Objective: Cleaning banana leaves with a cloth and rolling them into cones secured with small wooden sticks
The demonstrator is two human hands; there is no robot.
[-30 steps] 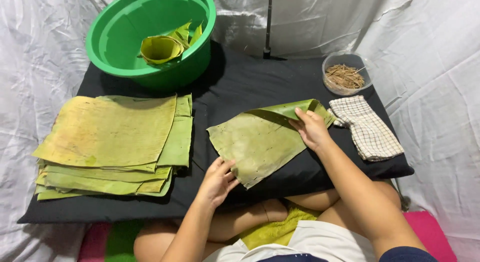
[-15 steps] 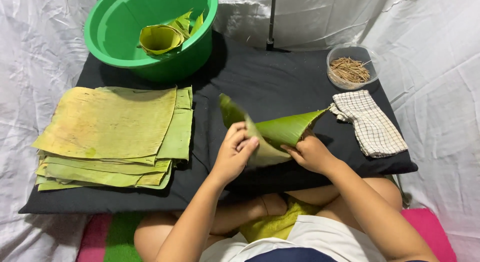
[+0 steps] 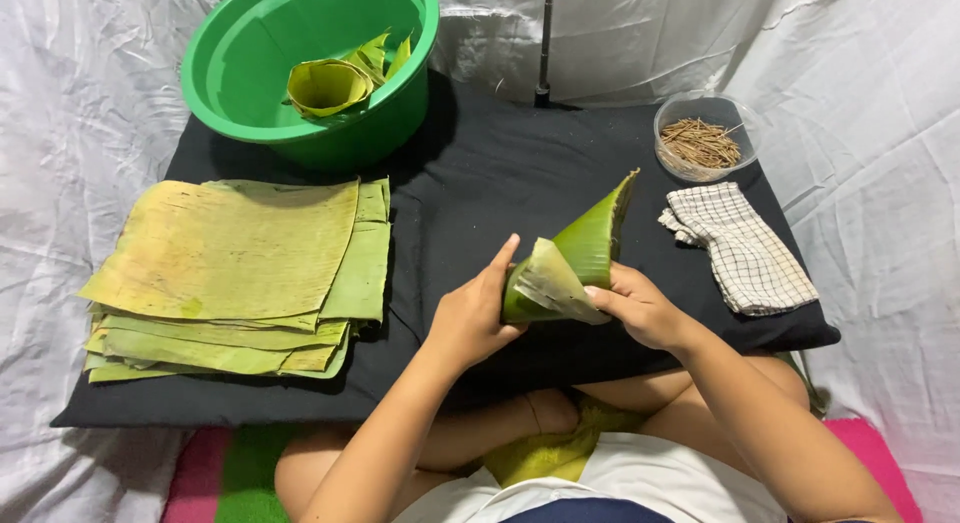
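- Since 0.5 s ago, both hands roll the green banana-leaf piece point(image 3: 570, 268) tighter into a cone.
- Left hand point(image 3: 470, 318) cups its base; right hand point(image 3: 640, 305) pinches the overlapping edge.

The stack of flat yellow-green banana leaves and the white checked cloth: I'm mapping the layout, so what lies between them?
In the head view, between the stack and the cloth: both hands holding a rolled green leaf cone over black mat.

Single head cam, steep downward view, close over black mat point(image 3: 500, 183).
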